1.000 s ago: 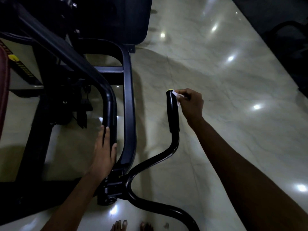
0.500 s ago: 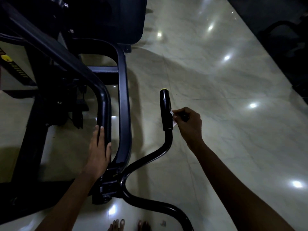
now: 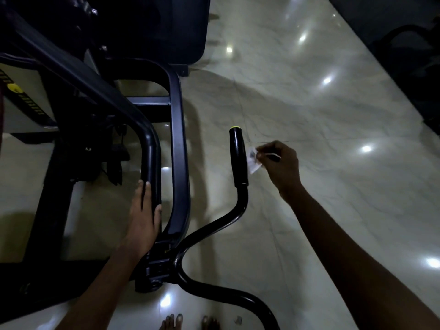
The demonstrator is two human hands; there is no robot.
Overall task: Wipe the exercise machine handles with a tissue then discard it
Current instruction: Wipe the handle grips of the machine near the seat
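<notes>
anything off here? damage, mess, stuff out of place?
Only one thing: the tissue pinched in the right hand shows dark smudges, beside the handle grip. A small scrap lies on the floor near the toes; too small to identify.

Right of the upright handle grip (image 3: 238, 157) the pale floor (image 3: 333, 129) lies open, and the right hand (image 3: 278, 165) hangs there just beside the grip. Left of the grip a narrow gap separates it from the black frame tube (image 3: 178, 148). Further left, crossing bars (image 3: 147, 148) crowd the space where the left hand (image 3: 144, 220) rests.
</notes>
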